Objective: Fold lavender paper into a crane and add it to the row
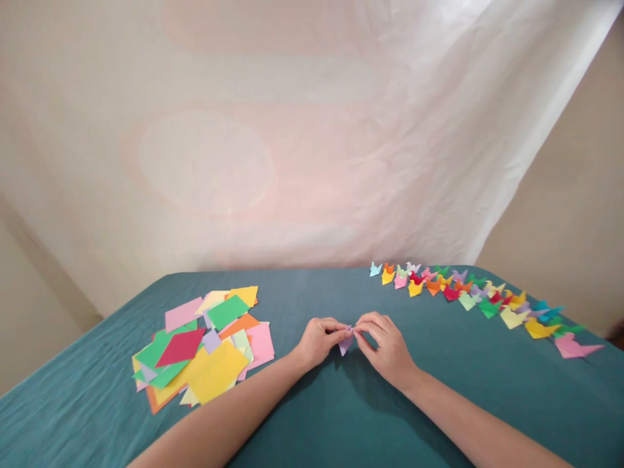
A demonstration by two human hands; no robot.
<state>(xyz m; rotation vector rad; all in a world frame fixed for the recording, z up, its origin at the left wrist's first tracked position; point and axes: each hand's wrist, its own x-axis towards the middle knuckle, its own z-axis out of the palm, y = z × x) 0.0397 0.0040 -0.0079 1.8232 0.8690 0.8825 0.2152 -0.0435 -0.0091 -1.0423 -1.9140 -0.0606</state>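
Observation:
My left hand (pixel 318 340) and my right hand (pixel 385 346) meet at the middle of the teal table (pixel 341 416). Both pinch a small, partly folded piece of lilac paper (pixel 346 343) between their fingertips, just above the cloth. Most of the paper is hidden by my fingers. Both forearms reach in from the lower edge of the view.
A loose pile of coloured paper squares (pixel 205 348) lies to the left of my hands. A long row of several small folded paper cranes (pixel 480 299) runs along the far right side of the table. A pale sheet hangs behind the table.

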